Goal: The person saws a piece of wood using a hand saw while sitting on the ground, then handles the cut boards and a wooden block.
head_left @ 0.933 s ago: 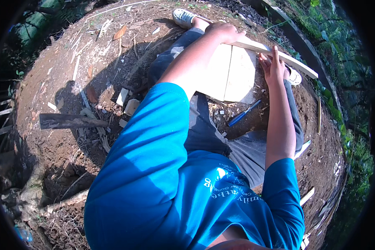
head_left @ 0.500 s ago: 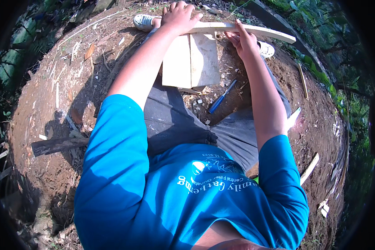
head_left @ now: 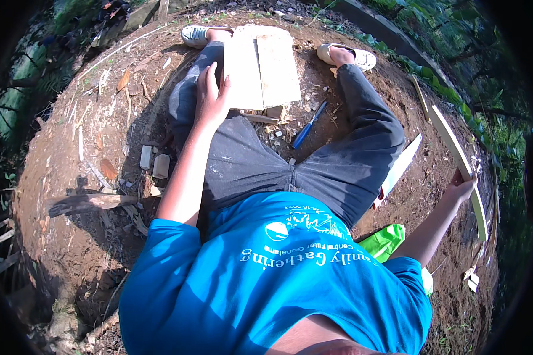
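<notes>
The long wooden strip (head_left: 456, 160) is gripped low by the right hand (head_left: 461, 186); light, stiff, likely splintery. The left hand (head_left: 210, 100) lies flat, released, beside the boards (head_left: 260, 65).

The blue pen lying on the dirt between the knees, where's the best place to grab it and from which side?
Grip the blue pen around mid-barrel, coming from above with fingers across its width. It lies flat and slanted on the dirt, sides exposed, between the wooden boards and the right trouser leg. The left hand is nearest.

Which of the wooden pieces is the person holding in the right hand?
The long thin strip, out to the person's right. The right hand grips it, while the flat boards lie between the feet, with the left hand beside them.
</notes>
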Available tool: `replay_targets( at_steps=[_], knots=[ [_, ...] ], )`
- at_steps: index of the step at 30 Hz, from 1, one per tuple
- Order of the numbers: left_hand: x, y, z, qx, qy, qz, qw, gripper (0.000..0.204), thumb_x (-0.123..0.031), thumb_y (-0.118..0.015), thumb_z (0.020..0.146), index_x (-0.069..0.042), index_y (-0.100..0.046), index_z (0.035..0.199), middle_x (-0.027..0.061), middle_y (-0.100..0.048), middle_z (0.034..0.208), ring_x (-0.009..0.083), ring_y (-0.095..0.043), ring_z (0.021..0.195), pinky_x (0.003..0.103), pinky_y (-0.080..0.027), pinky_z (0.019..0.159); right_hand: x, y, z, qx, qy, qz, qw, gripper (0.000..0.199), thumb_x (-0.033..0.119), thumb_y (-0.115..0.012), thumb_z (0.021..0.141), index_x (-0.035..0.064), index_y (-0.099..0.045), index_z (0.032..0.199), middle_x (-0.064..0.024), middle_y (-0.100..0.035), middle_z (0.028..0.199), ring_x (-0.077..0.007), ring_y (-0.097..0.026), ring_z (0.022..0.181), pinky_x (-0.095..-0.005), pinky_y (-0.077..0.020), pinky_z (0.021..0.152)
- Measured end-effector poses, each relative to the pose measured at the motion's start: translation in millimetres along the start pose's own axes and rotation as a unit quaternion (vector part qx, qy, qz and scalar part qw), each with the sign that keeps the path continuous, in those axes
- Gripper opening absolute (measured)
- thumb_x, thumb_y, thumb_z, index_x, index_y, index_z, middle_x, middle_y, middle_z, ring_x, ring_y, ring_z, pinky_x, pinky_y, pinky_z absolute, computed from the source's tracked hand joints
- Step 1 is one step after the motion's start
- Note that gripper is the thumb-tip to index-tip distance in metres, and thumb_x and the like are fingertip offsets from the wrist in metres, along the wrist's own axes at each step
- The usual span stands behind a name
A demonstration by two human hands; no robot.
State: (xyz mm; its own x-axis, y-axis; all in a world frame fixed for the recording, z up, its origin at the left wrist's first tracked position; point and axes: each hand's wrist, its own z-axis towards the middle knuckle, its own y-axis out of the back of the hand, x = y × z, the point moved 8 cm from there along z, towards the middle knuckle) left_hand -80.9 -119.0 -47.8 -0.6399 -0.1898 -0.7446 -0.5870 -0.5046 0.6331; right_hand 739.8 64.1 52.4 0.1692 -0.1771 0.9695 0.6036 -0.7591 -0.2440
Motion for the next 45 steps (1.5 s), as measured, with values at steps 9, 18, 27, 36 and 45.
replay_targets(
  at_steps=[9,18,27,36,45],
  knots=[
    [5,-43,-17,-0.024,0.004,-0.064,0.998,0.080,-0.026,-0.075,0.091,0.001,-0.030,0.152,0.0309,-0.039,0.145,0.0449,-0.037,0.139,0.054,-0.033,0.116,13,217,107,0.118,0.030,-0.476,0.871,0.079,0.029,-0.083,0.081,0.0159,-0.046,0.150,-0.0121,-0.059,0.135,-0.0280,-0.059,0.118,-0.0513,-0.0505,0.095],
    [16,-22,-50,-0.042,0.221,-0.134,0.965,0.089,-0.027,-0.074,0.093,0.000,-0.019,0.157,0.0300,-0.031,0.155,0.0371,-0.040,0.140,0.048,-0.040,0.112,-140,176,70,0.139,-0.022,-0.774,0.617,0.067,0.054,-0.083,0.074,0.0040,-0.073,0.118,-0.0142,-0.076,0.107,-0.0296,-0.073,0.099,-0.0399,-0.0556,0.091],
    [-6,-77,-75,0.032,0.376,-0.574,0.727,0.019,-0.020,-0.069,0.100,-0.005,-0.059,0.106,0.0082,-0.062,0.102,0.0183,-0.064,0.087,0.035,-0.059,0.083,-119,99,47,0.027,0.204,-0.632,0.747,0.057,0.050,-0.078,0.085,0.0072,-0.073,0.122,-0.0128,-0.075,0.113,-0.0265,-0.072,0.104,-0.0375,-0.0548,0.094],
    [-10,-39,-71,-0.091,0.283,-0.458,0.838,0.033,-0.014,-0.074,0.096,-0.002,-0.047,0.110,0.0104,-0.061,0.104,0.0174,-0.065,0.091,0.037,-0.063,0.080,-152,-214,-377,0.634,-0.118,-0.259,0.719,0.052,0.037,-0.062,0.105,0.0048,-0.056,0.146,-0.0049,-0.063,0.132,-0.0134,-0.056,0.123,-0.0288,-0.0462,0.100],
    [-66,-19,-48,-0.095,0.034,-0.159,0.982,0.038,-0.008,-0.081,0.084,-0.003,-0.051,0.106,0.0106,-0.068,0.094,0.0193,-0.072,0.088,0.034,-0.057,0.079,-228,-272,-467,0.631,0.014,-0.349,0.693,0.072,0.044,-0.077,0.087,-0.0091,-0.063,0.132,-0.0198,-0.072,0.108,-0.0236,-0.069,0.098,-0.0320,-0.0532,0.087]
  ],
)
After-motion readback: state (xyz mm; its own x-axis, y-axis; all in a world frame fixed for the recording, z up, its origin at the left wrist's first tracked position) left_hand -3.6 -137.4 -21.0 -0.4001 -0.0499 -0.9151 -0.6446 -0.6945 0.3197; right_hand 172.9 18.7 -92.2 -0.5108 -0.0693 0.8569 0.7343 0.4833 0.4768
